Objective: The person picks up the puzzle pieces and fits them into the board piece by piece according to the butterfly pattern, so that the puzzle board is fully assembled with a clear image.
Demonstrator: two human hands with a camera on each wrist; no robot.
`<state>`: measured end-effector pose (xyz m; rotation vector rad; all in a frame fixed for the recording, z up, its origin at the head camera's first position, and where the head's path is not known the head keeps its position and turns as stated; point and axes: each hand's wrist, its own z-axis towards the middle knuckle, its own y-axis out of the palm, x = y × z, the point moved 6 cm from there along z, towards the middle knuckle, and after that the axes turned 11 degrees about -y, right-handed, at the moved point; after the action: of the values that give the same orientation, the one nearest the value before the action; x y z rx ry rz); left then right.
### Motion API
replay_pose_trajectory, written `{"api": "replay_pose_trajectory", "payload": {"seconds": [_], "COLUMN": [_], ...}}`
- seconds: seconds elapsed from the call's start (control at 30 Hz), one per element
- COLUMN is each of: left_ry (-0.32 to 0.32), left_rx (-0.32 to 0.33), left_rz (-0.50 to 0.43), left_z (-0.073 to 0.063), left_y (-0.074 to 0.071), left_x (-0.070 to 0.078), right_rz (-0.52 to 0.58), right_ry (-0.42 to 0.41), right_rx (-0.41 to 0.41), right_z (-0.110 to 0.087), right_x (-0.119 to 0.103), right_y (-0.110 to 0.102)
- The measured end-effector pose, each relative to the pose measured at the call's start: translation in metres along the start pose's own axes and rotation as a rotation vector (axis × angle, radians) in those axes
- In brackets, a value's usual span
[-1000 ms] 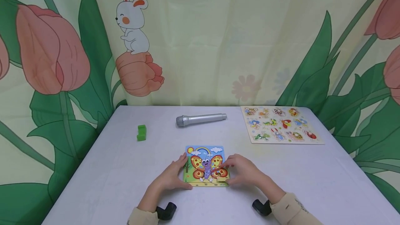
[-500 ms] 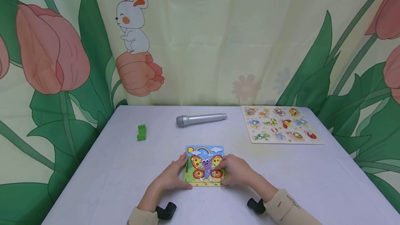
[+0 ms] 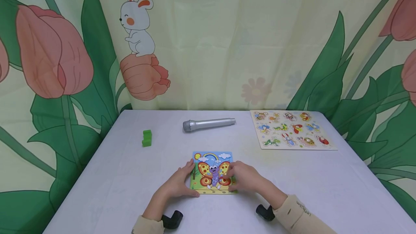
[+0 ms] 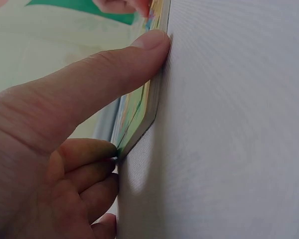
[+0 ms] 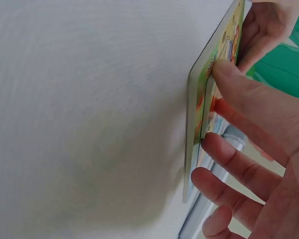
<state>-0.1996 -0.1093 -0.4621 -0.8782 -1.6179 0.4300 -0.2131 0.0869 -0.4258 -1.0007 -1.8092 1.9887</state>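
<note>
A square butterfly jigsaw puzzle (image 3: 212, 169) lies flat near the middle of the table. My left hand (image 3: 177, 183) holds it at the lower left, the thumb along the front edge and the fingers at the left side. On the puzzle's right part, my right hand (image 3: 248, 179) pinches a puzzle piece (image 5: 206, 117) between thumb and fingers. In the right wrist view that piece sits slightly proud of the board. The right fingers hide much of the butterfly's right wing in the head view.
Behind the puzzle lies a silver toy microphone (image 3: 209, 124). A small green block (image 3: 147, 138) is at the back left. The insect peg puzzle board (image 3: 294, 130) occupies the back right, near the table's edge. A printed curtain (image 3: 208, 46) hangs behind the table.
My right hand has moved left and inward over the puzzle's lower right, with the piece that looked tilted there now lying flatter. The left hand has stayed in place.
</note>
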Motion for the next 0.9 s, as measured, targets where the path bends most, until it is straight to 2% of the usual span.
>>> {"api": "replay_pose_trajectory", "payload": {"seconds": [0.23, 0.57, 0.9], "left_ry": [0.005, 0.013, 0.013], "left_rx": [-0.008, -0.006, -0.003], "left_rz": [-0.008, -0.005, 0.021], "left_z": [0.001, -0.001, 0.000], "left_y": [0.001, 0.001, 0.001], "left_x": [-0.001, -0.001, 0.002], "right_rz": [0.023, 0.033, 0.283], "right_ry": [-0.002, -0.038, -0.034], "right_rx": [-0.011, 0.019, 0.056], "right_z": [-0.001, -0.004, -0.011], "right_x": [-0.002, 0.000, 0.013], "right_y": [0.004, 0.005, 0.004]}}
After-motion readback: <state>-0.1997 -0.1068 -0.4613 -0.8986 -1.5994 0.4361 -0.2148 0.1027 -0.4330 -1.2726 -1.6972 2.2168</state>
